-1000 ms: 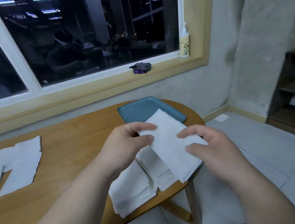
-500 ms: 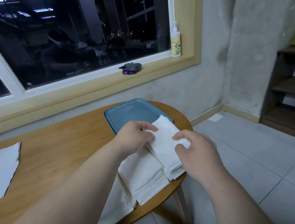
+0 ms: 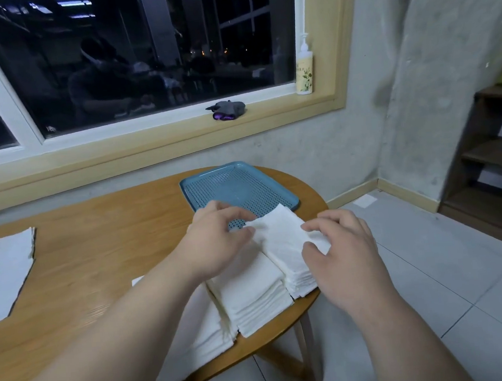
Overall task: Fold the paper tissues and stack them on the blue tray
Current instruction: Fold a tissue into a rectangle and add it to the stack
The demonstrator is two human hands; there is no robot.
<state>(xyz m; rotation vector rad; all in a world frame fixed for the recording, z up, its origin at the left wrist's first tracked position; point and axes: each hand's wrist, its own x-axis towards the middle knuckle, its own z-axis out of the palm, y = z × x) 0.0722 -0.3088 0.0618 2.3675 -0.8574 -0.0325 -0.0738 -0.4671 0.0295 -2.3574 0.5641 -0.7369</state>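
Folded tissue [image 3: 281, 233] has come down from mid-air onto the right-hand pile [image 3: 300, 280] at the tabletop [image 3: 97, 249] edge, just beside the blue tray [image 3: 237, 188], not stacked there yet. Left hand [image 3: 218, 242] pinches its left corner, right hand [image 3: 337, 252] its right edge. Soft embossed white paper, neat rectangle; tray perforated plastic

Left hand [image 3: 217, 238] and right hand [image 3: 340, 252] at a folded tissue [image 3: 281, 236] near the desk [image 3: 97, 249] edge.
Both hands pinch opposite sides of the folded tissue, which lies atop the right-hand one of two folded stacks [image 3: 252, 293], just in front of the blue tray [image 3: 237, 185]; flat sheets [image 3: 2, 273] lie far left.
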